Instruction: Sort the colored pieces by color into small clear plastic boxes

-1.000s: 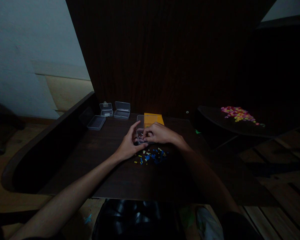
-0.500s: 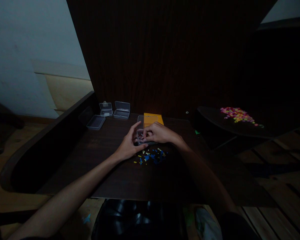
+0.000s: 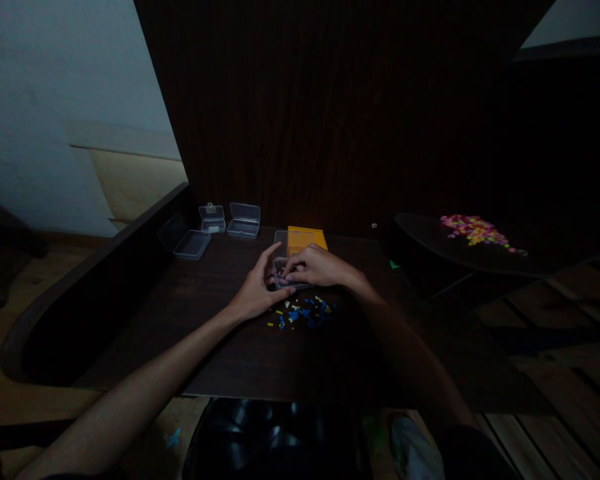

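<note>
A clear plastic box (image 3: 306,285) with its lid raised stands on the dark table, between both hands. My left hand (image 3: 258,285) is curved round the box's left side, its thumb along the front and its fingers at the back, steadying it. My right hand (image 3: 316,265) reaches into the box from the right with its fingers pinched together; what they hold, if anything, is too small to make out. Small pale pieces lie inside the box. In front of it are scattered small blue and yellow pieces (image 3: 307,313), loose on the table top.
An orange-yellow packet (image 3: 316,236) lies behind the box. Several open clear boxes stand at the back left, among them an open box (image 3: 243,228) and a flatter box (image 3: 193,245). A heap of pink and yellow bits (image 3: 475,230) rests on a dark surface at right.
My right hand's fingers have shifted slightly left inside the box. My left hand stays in place around it, and the loose pieces look the same.
</note>
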Available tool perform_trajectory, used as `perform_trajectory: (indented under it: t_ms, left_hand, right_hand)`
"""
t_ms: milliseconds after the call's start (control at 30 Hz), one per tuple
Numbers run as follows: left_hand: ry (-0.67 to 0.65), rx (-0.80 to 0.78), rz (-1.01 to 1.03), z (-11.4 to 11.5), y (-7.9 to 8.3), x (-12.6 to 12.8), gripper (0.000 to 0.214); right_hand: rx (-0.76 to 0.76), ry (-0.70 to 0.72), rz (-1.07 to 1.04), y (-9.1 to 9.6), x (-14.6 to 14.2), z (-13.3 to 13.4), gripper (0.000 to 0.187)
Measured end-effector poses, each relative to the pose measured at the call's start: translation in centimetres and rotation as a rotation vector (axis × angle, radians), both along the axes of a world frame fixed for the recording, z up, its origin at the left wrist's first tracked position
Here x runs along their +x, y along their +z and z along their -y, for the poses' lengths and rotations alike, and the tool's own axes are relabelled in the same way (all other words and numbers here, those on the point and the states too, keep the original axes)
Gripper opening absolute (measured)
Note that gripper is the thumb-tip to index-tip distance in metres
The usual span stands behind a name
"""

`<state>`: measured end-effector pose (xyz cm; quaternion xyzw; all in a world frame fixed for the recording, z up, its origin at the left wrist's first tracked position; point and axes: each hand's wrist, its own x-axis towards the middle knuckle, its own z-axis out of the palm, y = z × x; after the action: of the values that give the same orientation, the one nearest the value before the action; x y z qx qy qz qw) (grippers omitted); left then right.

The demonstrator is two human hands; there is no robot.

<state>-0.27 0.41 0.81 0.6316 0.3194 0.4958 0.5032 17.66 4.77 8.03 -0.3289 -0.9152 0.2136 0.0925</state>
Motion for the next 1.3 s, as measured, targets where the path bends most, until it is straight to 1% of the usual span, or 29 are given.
perform_trajectory:
  t_ms: [267,433,533,633,767,900,1000,1167,1233,1300]
  left_hand:
    - [0.002,-0.006,-0.012,0.0,0.0,0.0,0.094]
    - [0.012,-0.008,-0.008,-0.1,0.0,-0.1,0.095]
    - [0.012,-0.010,0.008,-0.1,0.0,-0.2,0.094]
    - [0.001,-0.012,0.018,-0.2,-0.1,-0.1,0.094]
    - [0.009,-0.022,0.009,-0.4,-0.4,-0.1,0.095]
    - [0.005,-0.026,0.011,-0.5,-0.6,-0.2,0.096]
    - [0.009,-0.024,0.017,-0.6,-0.6,-0.2,0.096]
    - [0.010,-0.023,0.046,-0.8,-0.6,-0.2,0.095]
    - [0.027,-0.025,0.048,-0.9,-0.7,-0.2,0.097]
    - [0.050,-0.015,0.047,-1.0,-0.8,-0.3,0.098]
  right_hand:
    - [-0.032,-0.031,0.005,-0.1,-0.2,0.1,0.013]
    - [0.021,-0.076,-0.023,-0.1,0.0,-0.1,0.014]
    - [0.035,-0.043,0.004,0.1,0.2,-0.1,0.014]
    - [0.045,-0.011,0.049,0.3,0.4,0.0,0.018]
    - [0.052,-0.036,0.080,0.5,0.2,0.3,0.023]
    - [0.075,-0.051,0.059,0.6,0.4,0.2,0.029]
    - [0.085,-0.061,0.011,0.9,0.9,0.2,0.030]
    - [0.115,-0.133,-0.061,1.7,2.6,0.5,0.030]
    - [0.083,-0.093,-0.111,1.9,3.4,0.9,0.028]
    - [0.002,-0.022,-0.135,1.9,4.0,1.5,0.026]
